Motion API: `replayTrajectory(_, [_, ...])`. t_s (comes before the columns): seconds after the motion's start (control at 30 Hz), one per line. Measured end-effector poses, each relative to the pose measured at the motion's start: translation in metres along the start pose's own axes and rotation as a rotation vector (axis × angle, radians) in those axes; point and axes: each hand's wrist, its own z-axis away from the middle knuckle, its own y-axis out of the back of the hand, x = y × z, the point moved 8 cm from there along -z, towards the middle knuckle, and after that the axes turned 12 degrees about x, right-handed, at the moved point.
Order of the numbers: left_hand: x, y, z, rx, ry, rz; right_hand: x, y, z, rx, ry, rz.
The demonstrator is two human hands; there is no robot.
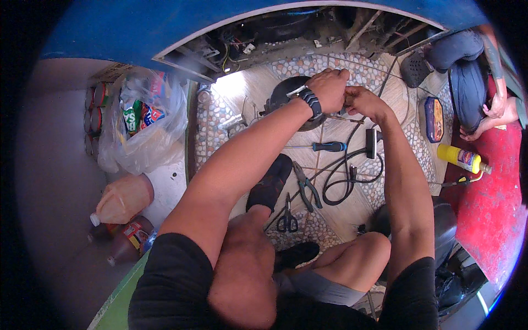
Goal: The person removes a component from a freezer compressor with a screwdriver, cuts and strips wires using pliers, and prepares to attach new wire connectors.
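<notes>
My left hand, with a dark watch at the wrist, is closed above a black rounded metal body on the tiled floor. Close beside it, the fingers of my right hand are pinched together. Whatever lies between the fingers is too small and hidden to name. A thin rod or wire shows just below my hands. Nearer to me lie a blue-and-black screwdriver, pliers with dark handles and black-handled scissors. A black cable loops to their right, near a black block-shaped piece.
Ahead stands a blue cabinet with its low compartment open, wires inside. At right, a co-worker's hands are near a yellow gas canister, a red surface and a dark oval container. Left are a plastic bag and bottles.
</notes>
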Motion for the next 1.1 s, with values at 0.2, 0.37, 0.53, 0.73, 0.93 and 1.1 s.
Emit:
replayTrajectory(0.2, [-0.034, 0.038, 0.021, 0.381, 0.338, 0.617, -0.013, 0.005, 0.001, -0.02, 0.046, 0.266])
replayTrajectory(0.37, [-0.157, 0.1, 0.095, 0.999, 0.926, 1.038, -0.035, 0.001, 0.021, 0.0, 0.087, 0.261])
replayTrajectory(0.53, [-0.193, 0.119, 0.067, 0.95, 0.776, 1.07, -0.025, -0.006, 0.015, 0.058, 0.16, 0.256])
replayTrajectory(0.73, [-0.191, 0.128, 0.06, 0.854, 0.765, 0.765, -0.022, 0.004, 0.015, 0.028, 0.164, 0.182])
replayTrajectory(0.93, [-0.189, 0.129, 0.063, 0.868, 0.822, 0.761, -0.018, 0.001, -0.004, -0.029, -0.014, 0.02])
replayTrajectory(1.1, [-0.202, 0.13, 0.075, 0.84, 0.824, 0.988, 0.008, 0.003, -0.012, -0.033, -0.353, -0.221])
